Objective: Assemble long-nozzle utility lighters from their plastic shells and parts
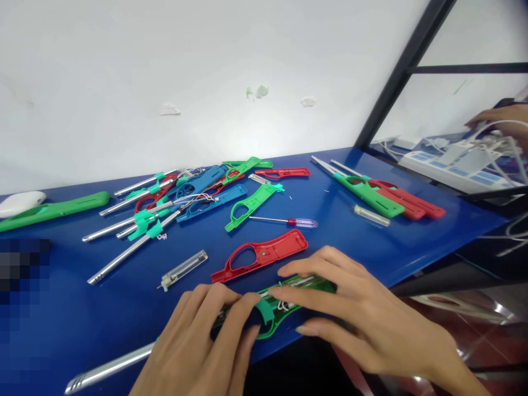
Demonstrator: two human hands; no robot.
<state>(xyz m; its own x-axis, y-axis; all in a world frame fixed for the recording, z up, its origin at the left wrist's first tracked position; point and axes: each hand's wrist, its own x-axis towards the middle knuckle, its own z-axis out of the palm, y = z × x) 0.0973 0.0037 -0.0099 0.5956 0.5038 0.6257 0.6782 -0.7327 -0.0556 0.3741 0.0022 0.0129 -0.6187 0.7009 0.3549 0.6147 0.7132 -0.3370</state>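
Note:
An opened green gas lighter [270,331] lies at the table's near edge, its metal tube [109,367] sticking out to the left. My left hand [206,335] is closed around its front part, with fingers and thumb by the teal trigger [266,311]. Over the handle end bends my right hand [350,308], fingertips on the clear fuel tank and the thin white wires [284,305]. Its palm hides part of the handle. Just beyond lies a red lighter shell half [264,254], hollow side up. A loose clear fuel tank [185,269] rests to its left.
Several lighter tubes with teal triggers [144,223] are piled at left, beside blue shell halves [216,202] and green shell halves [254,206]. A screwdriver [303,223] lies mid-table. Lighters [371,195] and another fuel tank [372,215] are at right. Beyond a black frame [398,82], another person's hand [501,121] is near power strips.

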